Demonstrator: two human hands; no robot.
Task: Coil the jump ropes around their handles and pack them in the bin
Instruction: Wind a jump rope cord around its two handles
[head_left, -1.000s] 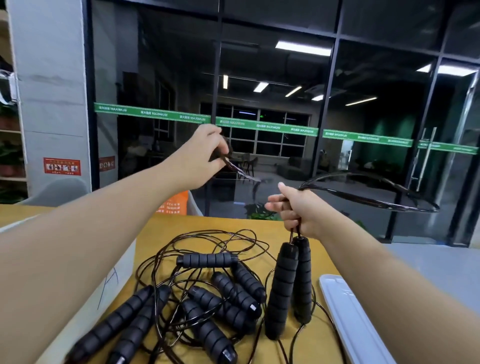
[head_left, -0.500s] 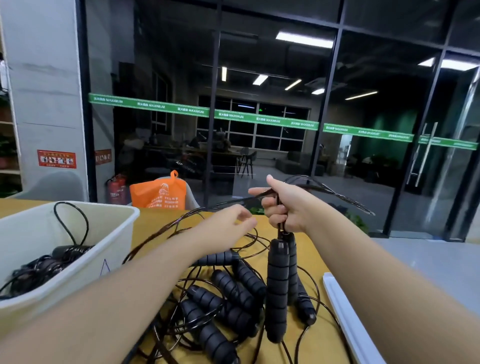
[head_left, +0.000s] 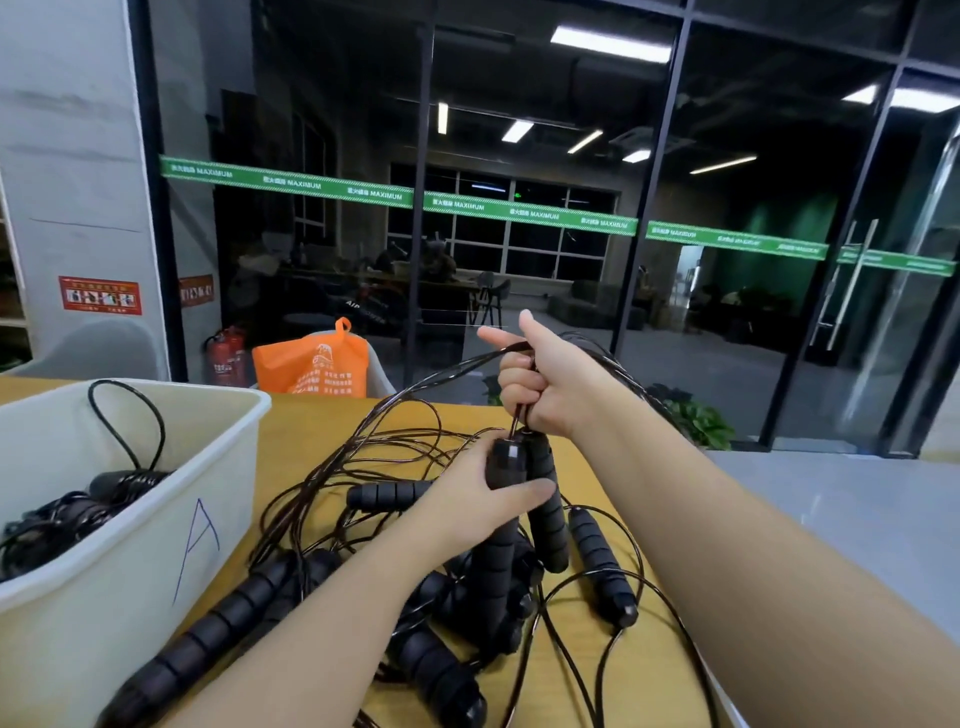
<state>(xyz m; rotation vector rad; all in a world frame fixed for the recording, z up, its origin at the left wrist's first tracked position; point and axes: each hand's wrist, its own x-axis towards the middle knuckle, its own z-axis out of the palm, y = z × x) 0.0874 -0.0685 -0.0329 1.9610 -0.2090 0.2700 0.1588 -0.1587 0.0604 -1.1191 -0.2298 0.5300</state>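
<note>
Now | handles: black ribbed foam (paired) | rope: thin, dark, looped

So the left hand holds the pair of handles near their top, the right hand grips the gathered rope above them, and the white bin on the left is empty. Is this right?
Not entirely. The head view shows the white bin already holds coiled jump ropes. The rest stands: the left hand holds the pair of handles near their top, and the right hand grips the gathered rope.

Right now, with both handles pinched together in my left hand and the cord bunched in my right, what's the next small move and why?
Probably bring the right hand down and lay the first turn of cord around the two handles that the left hand grips. The cord is gathered in loops above them, and none wraps the handles yet.
</note>
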